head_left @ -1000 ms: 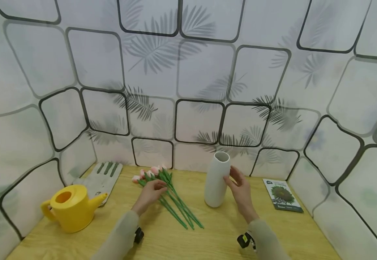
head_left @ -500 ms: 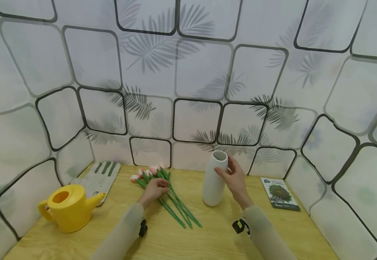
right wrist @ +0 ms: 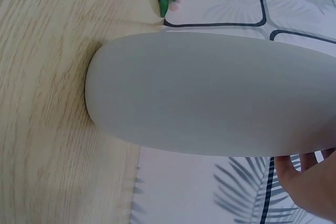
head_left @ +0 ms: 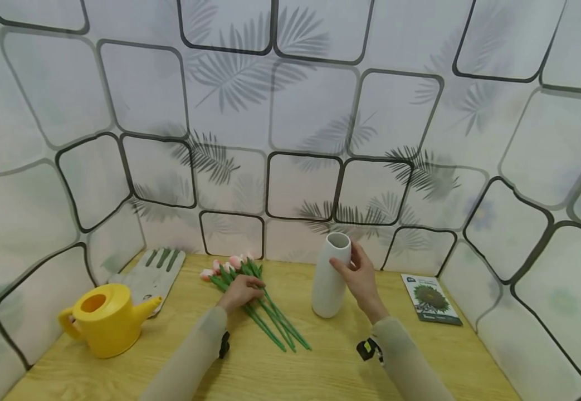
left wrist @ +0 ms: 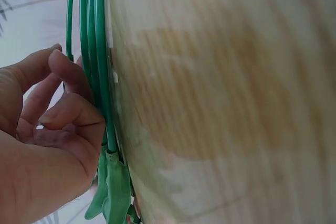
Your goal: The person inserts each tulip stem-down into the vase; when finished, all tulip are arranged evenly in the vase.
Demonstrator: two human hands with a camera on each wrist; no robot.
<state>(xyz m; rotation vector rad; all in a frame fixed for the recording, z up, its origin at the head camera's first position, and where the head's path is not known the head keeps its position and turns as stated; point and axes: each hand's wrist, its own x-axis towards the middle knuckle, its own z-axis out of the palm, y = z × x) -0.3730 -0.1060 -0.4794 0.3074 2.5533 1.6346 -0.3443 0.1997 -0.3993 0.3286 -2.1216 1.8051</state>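
Several pink tulips (head_left: 234,262) with green stems (left wrist: 100,103) lie fanned out on the wooden table. My left hand (head_left: 242,292) is over them just below the leaves (left wrist: 117,190). In the left wrist view, its thumb and forefinger pinch one stem standing slightly apart, while the curled lower fingers lie against the others. A tall white vase (head_left: 326,287) stands upright right of the flowers. My right hand (head_left: 362,281) grips it near the top, thumb on the front and fingers around the right side. The vase's body (right wrist: 210,95) fills the right wrist view, hiding most of that hand.
At the left is a yellow watering can (head_left: 112,328), its spout toward the flowers. Behind it lies a grey-white glove (head_left: 152,278) with green strips. A sunflower seed packet (head_left: 431,299) lies at the right. Patterned fabric walls (head_left: 300,189) enclose the table (head_left: 270,379).
My right hand has moved left, and its thumb now lies across the vase's front. The left hand has shifted slightly right over the stems. Flowers and vase look unmoved.
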